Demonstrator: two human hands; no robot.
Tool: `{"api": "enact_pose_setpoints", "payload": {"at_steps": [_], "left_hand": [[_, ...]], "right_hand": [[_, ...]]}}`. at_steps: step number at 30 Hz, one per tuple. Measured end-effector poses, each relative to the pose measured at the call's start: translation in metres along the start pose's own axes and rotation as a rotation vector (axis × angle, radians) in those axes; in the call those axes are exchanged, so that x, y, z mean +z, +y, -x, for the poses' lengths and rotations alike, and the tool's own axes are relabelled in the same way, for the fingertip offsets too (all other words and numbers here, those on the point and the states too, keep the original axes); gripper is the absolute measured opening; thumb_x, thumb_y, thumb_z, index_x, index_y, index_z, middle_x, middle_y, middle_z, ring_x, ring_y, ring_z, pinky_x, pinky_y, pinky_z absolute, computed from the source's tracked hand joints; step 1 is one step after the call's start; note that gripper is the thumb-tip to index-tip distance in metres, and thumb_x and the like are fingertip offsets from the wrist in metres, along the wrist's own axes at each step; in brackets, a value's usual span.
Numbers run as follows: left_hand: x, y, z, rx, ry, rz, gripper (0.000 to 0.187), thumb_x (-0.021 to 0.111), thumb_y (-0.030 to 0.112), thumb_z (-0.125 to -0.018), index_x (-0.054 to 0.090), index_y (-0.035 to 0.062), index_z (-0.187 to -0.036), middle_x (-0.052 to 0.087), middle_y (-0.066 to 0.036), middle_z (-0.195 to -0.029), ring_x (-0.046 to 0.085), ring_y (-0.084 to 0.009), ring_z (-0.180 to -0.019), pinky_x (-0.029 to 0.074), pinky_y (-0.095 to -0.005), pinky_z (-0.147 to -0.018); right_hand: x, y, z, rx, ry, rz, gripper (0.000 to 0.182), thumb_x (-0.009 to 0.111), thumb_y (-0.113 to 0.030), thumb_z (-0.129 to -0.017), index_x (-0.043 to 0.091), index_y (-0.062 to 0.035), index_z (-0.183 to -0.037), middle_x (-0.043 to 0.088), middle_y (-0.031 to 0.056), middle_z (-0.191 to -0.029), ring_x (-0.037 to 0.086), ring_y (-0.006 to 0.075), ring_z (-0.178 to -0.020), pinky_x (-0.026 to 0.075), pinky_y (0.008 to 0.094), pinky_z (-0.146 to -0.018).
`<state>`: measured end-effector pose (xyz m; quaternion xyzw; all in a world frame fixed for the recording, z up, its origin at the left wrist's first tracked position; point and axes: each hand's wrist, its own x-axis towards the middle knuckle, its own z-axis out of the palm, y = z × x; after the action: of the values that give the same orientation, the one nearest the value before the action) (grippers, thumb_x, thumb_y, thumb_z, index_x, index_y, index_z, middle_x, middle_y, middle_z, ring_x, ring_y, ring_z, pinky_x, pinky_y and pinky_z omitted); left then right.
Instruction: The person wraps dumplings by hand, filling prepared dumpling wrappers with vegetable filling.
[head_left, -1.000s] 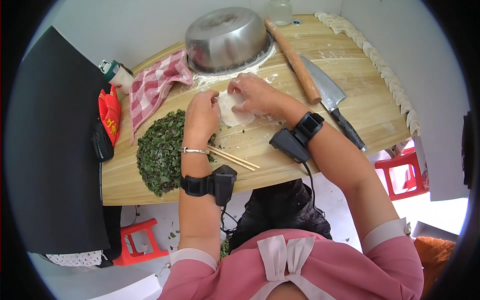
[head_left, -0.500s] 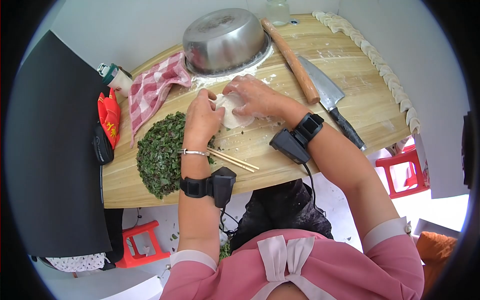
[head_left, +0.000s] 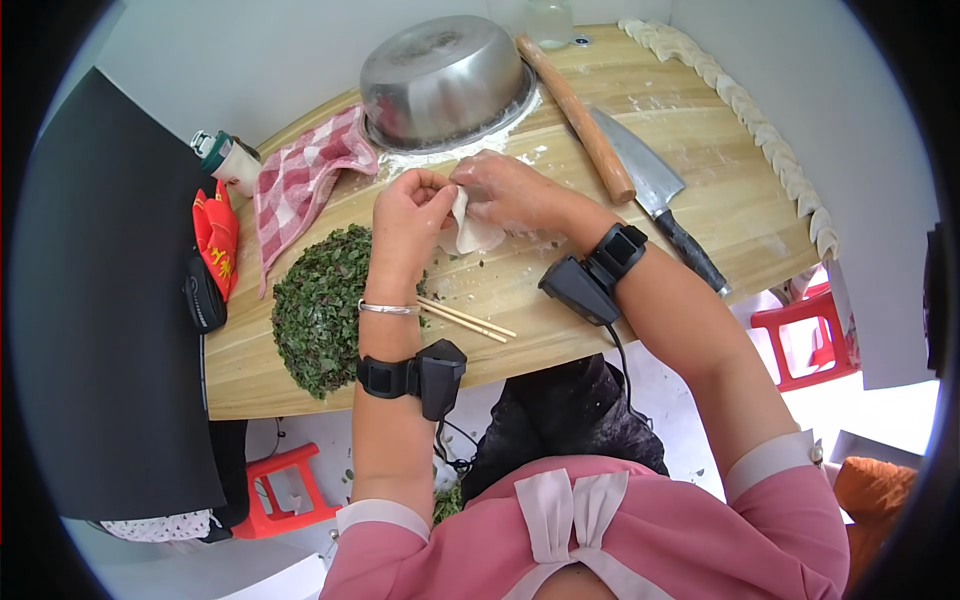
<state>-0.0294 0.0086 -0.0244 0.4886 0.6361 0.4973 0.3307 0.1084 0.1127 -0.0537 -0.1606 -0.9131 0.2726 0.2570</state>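
Between my two hands hangs a thin, pale dough wrapper, its upper edge pinched and raised off the wooden table. My left hand is closed on the wrapper's left side, thumb against the fingers. My right hand is closed on its upper right part, with some fingers hidden behind the back of the hand. Left of my left forearm is a large heap of chopped green leaves. A pair of wooden chopsticks lies just right of my left wrist, tips near the heap.
An upturned metal basin stands at the back beside a checked cloth. A rolling pin rests over a cleaver on the right. Folded dumplings line the table's right edge; a cup stands at the left.
The wrapper was lying flatter and is now folded upward between my hands. My fingers have come closer together and pinch its edge.
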Motion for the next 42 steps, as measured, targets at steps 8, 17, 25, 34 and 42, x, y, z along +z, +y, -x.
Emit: {"api": "enact_pose_setpoints", "payload": {"at_steps": [8,17,25,34,42], "left_hand": [[0.005,0.002,-0.003,0.012,0.127,0.3,0.024,0.063,0.018,-0.087,0.058,-0.0011,-0.101,0.063,-0.003,-0.086,0.057,-0.0083,-0.074,0.045,-0.0229,-0.067],[0.007,0.0,0.001,-0.074,-0.076,0.302,0.025,0.06,0.018,-0.09,0.062,0.0023,-0.109,0.065,-0.002,-0.088,0.056,-0.0068,-0.069,0.044,-0.0215,-0.065],[0.004,-0.002,-0.001,-0.062,-0.05,0.296,0.022,0.056,0.021,-0.093,0.061,0.0043,-0.107,0.064,-0.001,-0.09,0.057,-0.0073,-0.071,0.045,-0.0215,-0.063],[0.009,0.001,-0.003,-0.158,-0.084,0.578,0.049,0.043,0.042,-0.096,0.051,-0.0001,-0.118,0.059,-0.013,-0.106,0.057,-0.0198,-0.097,0.047,-0.034,-0.085],[0.011,0.019,0.007,-0.173,-0.495,1.215,0.06,0.032,0.044,-0.097,0.033,-0.0009,-0.137,0.043,-0.021,-0.135,0.042,-0.0387,-0.126,0.033,-0.0531,-0.106]], "right_hand": [[-0.028,-0.005,0.004,0.224,-0.034,-0.304,0.02,0.063,-0.007,-0.079,0.062,0.0009,-0.097,0.065,0.0066,-0.083,0.059,0.0137,-0.075,0.047,0.0277,-0.072],[-0.025,0.007,0.002,0.345,0.096,-1.036,0.022,0.061,-0.023,-0.09,0.062,-0.0051,-0.103,0.063,-0.0028,-0.087,0.056,0.0058,-0.075,0.045,0.0213,-0.067],[-0.037,-0.002,0.003,0.326,0.239,-0.908,0.014,0.063,-0.025,-0.089,0.061,-0.0111,-0.091,0.057,-0.0063,-0.076,0.05,0.0026,-0.066,0.038,0.0183,-0.053],[-0.042,-0.02,0.005,0.255,0.308,-0.643,0.02,0.058,-0.021,-0.09,0.064,-0.0016,-0.088,0.061,0.0003,-0.073,0.053,0.0051,-0.061,0.043,0.0201,-0.053],[-0.044,-0.019,0.002,0.097,0.421,-0.515,0.025,0.052,-0.026,-0.093,0.063,-0.0034,-0.093,0.059,-0.0009,-0.078,0.053,0.0067,-0.073,0.044,0.0224,-0.066]]}}
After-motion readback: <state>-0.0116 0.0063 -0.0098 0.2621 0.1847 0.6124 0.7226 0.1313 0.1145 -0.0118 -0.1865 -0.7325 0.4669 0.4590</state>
